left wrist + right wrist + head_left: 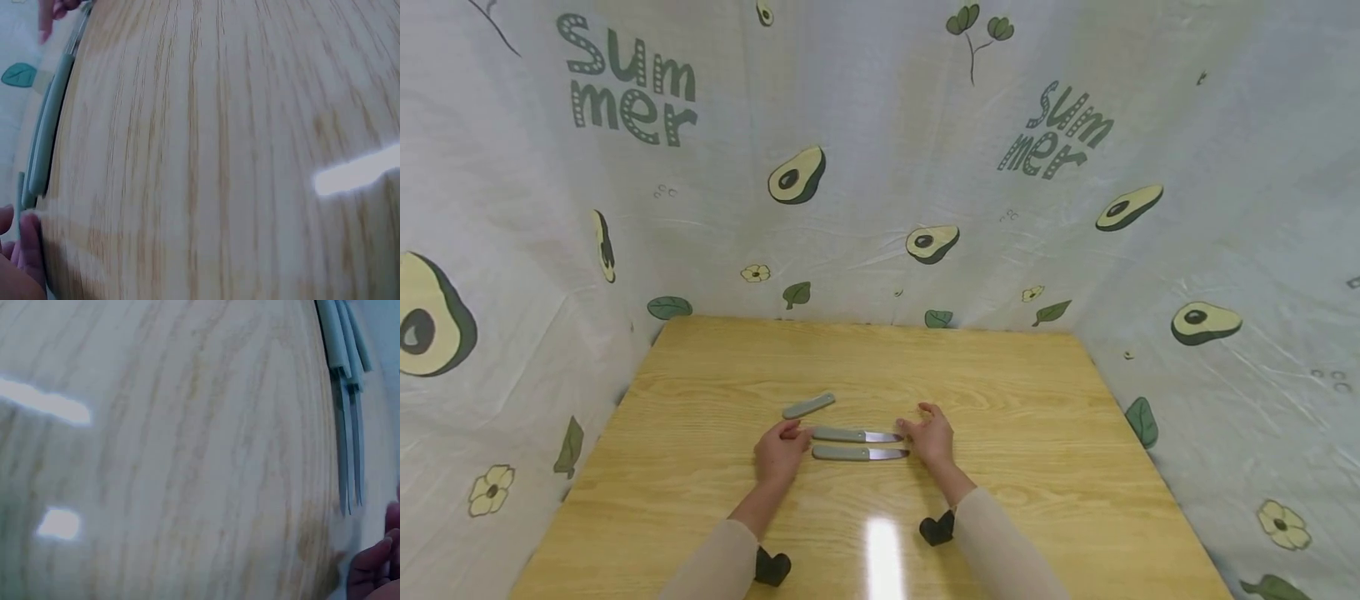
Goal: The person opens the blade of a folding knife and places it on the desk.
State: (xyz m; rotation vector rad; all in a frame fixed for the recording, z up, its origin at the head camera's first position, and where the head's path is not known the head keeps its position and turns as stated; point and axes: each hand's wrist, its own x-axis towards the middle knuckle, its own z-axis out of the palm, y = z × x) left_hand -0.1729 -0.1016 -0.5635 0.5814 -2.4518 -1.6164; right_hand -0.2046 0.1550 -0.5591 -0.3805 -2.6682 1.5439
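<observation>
Two paring-type knives with pale grey-green handles lie side by side on the wooden table, blades pointing right: a far knife (838, 434) and a near knife (841, 452). Behind them, at a slant, lies a third grey-green handle (808, 406), its blade not visible. My left hand (781, 454) is at the butt end of the far knife, fingers loosely bent; whether they touch it is unclear. Beside the blade tips is my right hand (931, 435), fingers spread and holding nothing. The right wrist view shows both blades (344, 444) lying apart from the right fingers (375, 559).
The wooden table (1015, 392) is bounded at the back and sides by a white curtain (865, 100) printed with avocados and leaves. A bright light reflection falls on the table between the forearms. Black wrist straps (937, 528) sit at both cuffs.
</observation>
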